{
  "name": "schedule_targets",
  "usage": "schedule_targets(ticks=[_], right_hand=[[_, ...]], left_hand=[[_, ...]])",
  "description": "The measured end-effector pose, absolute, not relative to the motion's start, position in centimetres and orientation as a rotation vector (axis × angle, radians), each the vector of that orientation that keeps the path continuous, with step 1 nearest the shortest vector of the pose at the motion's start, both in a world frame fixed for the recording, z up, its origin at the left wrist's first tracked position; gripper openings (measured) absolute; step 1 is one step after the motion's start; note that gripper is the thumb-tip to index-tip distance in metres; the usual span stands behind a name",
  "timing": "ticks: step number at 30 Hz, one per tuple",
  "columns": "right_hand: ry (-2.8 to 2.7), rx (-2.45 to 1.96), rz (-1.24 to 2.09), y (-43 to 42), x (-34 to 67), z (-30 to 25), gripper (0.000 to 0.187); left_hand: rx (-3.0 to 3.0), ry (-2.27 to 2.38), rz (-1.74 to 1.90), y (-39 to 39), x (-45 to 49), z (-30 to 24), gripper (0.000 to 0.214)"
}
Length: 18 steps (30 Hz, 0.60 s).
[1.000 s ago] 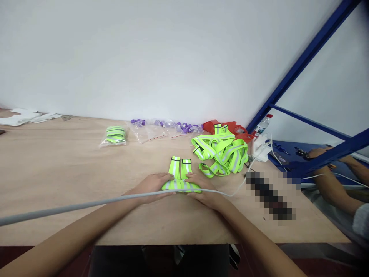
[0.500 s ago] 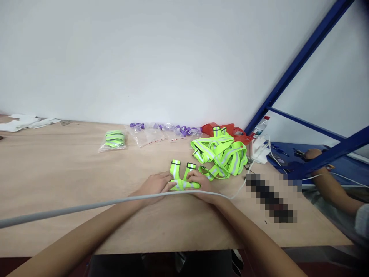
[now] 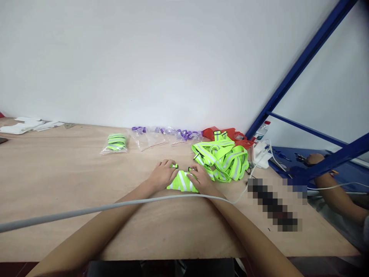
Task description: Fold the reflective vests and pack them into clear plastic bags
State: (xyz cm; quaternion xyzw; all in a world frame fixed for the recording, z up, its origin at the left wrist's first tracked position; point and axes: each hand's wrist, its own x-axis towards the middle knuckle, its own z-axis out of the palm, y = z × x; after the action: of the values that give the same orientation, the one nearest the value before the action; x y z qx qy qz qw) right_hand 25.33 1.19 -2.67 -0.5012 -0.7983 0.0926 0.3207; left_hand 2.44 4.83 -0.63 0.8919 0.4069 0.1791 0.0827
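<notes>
Bare tabletop (image 3: 57, 181) lies open leftward; strap pile (image 3: 223, 156) crowds the right hand (image 3: 201, 179) closely.

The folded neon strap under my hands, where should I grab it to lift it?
Probably pinch the folded neon strap at its far edge, where the two black-tipped ends lie, coming from both sides with the left hand and right hand; it lies flat, folded over itself, and could spring open.
</notes>
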Motion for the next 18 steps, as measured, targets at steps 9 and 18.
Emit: schedule_targets(ticks=[9, 18], right_hand=[[-2.056, -1.455, 0.043, 1.8, 25.4, -3.6, 0.031], [-2.065, -1.556, -0.058, 2.3, 25.6, -4.5, 0.038]], left_hand=[[2.618, 1.321, 0.458, 5.9, 2.9, -1.4, 0.029], [2.579, 1.361, 0.459, 6.1, 3.0, -1.3, 0.028]])
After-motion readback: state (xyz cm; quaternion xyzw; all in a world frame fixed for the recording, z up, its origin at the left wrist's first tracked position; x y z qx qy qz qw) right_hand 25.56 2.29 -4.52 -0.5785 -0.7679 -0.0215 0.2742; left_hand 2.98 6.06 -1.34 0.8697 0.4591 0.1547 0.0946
